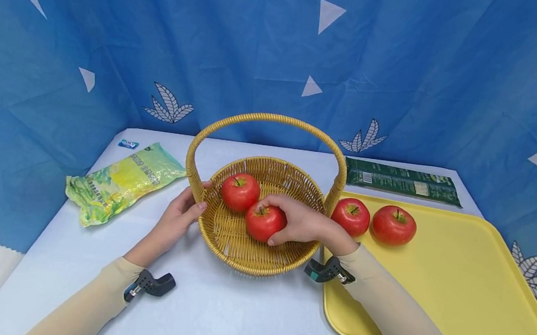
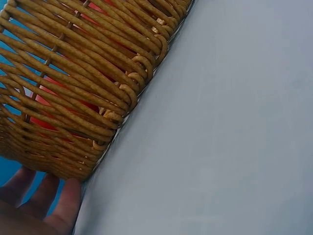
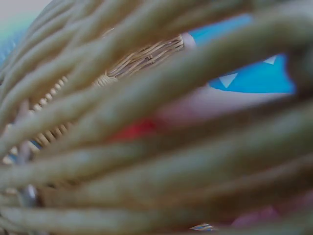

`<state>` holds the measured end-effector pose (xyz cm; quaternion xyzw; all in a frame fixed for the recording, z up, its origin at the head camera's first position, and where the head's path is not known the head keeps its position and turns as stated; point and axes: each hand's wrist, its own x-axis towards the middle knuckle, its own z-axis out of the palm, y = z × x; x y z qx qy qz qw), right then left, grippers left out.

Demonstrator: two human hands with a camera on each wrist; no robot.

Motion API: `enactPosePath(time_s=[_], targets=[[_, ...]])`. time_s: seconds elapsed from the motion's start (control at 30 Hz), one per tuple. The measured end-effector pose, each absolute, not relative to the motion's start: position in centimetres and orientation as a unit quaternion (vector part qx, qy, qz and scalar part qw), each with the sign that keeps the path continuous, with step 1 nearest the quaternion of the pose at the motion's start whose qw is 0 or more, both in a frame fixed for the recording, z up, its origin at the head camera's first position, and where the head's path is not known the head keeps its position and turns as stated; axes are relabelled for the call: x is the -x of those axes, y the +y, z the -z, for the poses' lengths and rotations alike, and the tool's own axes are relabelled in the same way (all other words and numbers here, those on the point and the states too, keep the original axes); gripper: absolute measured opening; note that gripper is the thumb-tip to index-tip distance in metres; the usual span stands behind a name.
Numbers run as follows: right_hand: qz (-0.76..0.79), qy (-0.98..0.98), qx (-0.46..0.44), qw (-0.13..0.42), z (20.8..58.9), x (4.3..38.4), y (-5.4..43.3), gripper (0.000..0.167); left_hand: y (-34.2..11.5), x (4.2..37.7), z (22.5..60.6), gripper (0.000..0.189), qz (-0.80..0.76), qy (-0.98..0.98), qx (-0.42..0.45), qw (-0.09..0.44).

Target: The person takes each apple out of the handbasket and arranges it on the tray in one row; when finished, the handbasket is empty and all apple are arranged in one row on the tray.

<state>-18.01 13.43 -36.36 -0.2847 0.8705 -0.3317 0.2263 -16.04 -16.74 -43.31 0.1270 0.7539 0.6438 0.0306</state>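
Observation:
A yellow wicker basket (image 1: 258,269) with a tall arched handle stands mid-table. My left hand (image 1: 181,214) holds its left side at the foot of the handle, thumb near the rim; in the left wrist view, several fingers (image 2: 68,200) touch the outer weave. Inside the basket, my right hand (image 1: 298,222) grips a red apple (image 1: 262,225), thumb and fingers around its sides. Another red apple (image 1: 240,192) lies beside it, to the back left. In the right wrist view, blurred basket strands (image 3: 146,110) hide most of the right hand and the apple.
To the right, a yellow tray (image 1: 452,285) bears two more red apples (image 1: 394,225) at its back left corner. A dark green packet (image 1: 404,182) lies behind it. At left are a green-yellow bag (image 1: 124,182) and a small blue packet (image 1: 128,144). A blue curtain (image 1: 262,36) hangs behind.

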Motion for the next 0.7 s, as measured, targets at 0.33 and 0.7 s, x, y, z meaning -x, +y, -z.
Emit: enactPosePath(time_s=[0.33,0.7], targets=[[0.34,0.864,0.294,0.225,36.24,17.96,13.33,0.059,-16.66,15.96,43.04,0.052,-0.644,0.754,-0.126,0.033],[0.34,0.863,0.3,0.223,36.2,17.92,13.35,0.058,-16.71,15.97,43.13,0.052,-0.642,0.755,-0.126,0.034]])
